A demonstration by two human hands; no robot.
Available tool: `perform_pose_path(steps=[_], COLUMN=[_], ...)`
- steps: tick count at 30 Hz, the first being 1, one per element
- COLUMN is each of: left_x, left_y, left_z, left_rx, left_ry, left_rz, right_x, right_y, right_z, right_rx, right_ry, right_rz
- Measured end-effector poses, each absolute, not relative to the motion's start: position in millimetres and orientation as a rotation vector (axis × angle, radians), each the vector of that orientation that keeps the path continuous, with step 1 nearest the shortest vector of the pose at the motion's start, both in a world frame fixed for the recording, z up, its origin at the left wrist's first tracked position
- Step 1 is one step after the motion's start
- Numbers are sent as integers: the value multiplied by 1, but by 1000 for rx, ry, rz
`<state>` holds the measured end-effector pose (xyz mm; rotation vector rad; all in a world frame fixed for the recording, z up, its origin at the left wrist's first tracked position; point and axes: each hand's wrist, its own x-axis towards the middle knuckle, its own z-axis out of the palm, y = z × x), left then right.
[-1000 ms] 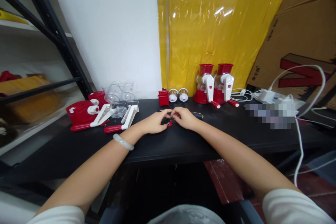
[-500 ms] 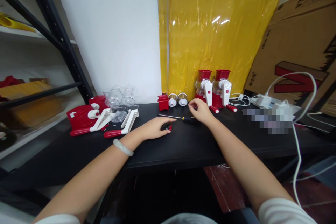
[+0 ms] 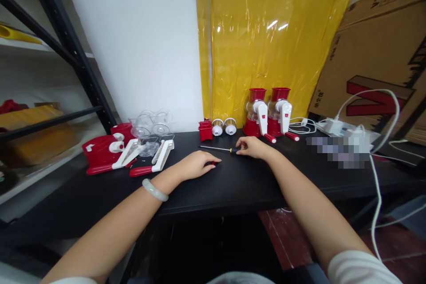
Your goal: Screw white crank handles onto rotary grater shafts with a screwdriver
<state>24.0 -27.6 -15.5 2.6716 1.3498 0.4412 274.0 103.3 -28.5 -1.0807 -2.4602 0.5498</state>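
My left hand (image 3: 197, 165) rests low over the black table, thumb and fingers closed in around a small red part (image 3: 214, 163) that they mostly cover. Farther right, my right hand (image 3: 253, 147) has its fingers on the black-and-yellow handle of a screwdriver (image 3: 216, 148). The screwdriver's shaft lies pointing left, and the palm side hides much of the handle. Just behind stand a red plastic piece (image 3: 205, 131) and two metal grater drums with white ends, one drum (image 3: 217, 127) beside the other drum (image 3: 230, 126).
Two assembled red-and-white rotary graters, one grater (image 3: 256, 115) left of the other grater (image 3: 280, 113), stand at the back right. On the left lie red bases (image 3: 100, 153), white crank handles (image 3: 163, 156) and clear plastic parts (image 3: 149, 131). A power strip with cables (image 3: 336, 126) sits at right.
My right hand has come down and left onto the screwdriver handle. My left thumb and fingers have drawn closer together around the small red part. The view has shifted slightly.
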Motion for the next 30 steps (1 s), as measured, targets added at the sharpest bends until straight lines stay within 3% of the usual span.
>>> perform_pose_path(steps=[11, 24, 30], left_x=[23, 21, 20], left_y=[-29, -29, -28], left_z=[-11, -10, -11], left_rx=[2670, 2676, 2700], left_ry=[1383, 1423, 1421], left_rz=[443, 407, 386], right_x=[283, 303, 301], right_y=[100, 88, 82], right_z=[-22, 1, 2], right_rx=[-1194, -2004, -2117], right_ry=[-2551, -2538, -2401], right_rz=[418, 117, 68])
